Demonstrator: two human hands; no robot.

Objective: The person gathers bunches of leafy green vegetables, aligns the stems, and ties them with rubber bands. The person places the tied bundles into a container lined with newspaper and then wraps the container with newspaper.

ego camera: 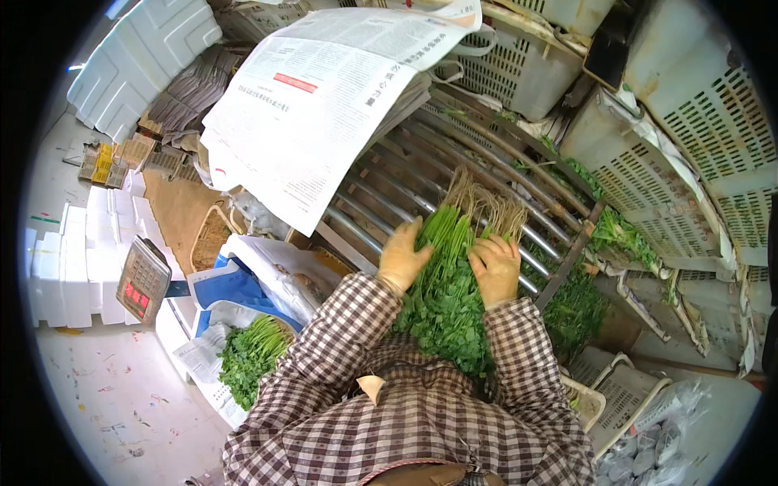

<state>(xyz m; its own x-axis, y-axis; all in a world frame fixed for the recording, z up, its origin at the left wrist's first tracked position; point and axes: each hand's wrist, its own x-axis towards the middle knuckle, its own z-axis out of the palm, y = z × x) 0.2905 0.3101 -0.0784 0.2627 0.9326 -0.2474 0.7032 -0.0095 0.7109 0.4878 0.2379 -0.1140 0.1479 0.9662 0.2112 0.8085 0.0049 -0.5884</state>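
Note:
A loose bunch of leafy greens that looks like coriander (447, 285) lies before me, its pale stringy roots (483, 203) pointing away over a metal bar rack (371, 194). Its leaves hang towards my checked clothing. My left hand (402, 255) touches the left edge of the stems, thumb and fingers apart. On the other side, the fingers of my right hand (495, 267) curl over the stems just below the roots. A second bunch of greens (254, 358) rests on newspaper at my left, beside the scale (144, 279) with its lit red display.
A stack of newspaper sheets (316, 103) covers the rack's far left part. Perforated plastic crates (650, 182) stand along the right. White foam boxes (91, 255) are stacked at the left. Loose greens (571, 310) lie below the rack's right edge, and a plastic bag (650, 443) sits lower right.

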